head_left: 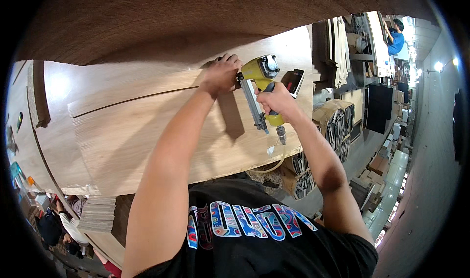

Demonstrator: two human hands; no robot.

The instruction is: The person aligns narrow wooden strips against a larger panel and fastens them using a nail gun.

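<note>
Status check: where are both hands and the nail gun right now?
Left hand flat on the wood panel, pressing beside the gun's nose. Right hand gripping the yellow nail gun, nose down on the panel. Nothing between the hands.

A woodworking shop: stacked boards beyond the plywood workbench, boxes of parts right of it, strip piles below.
</note>
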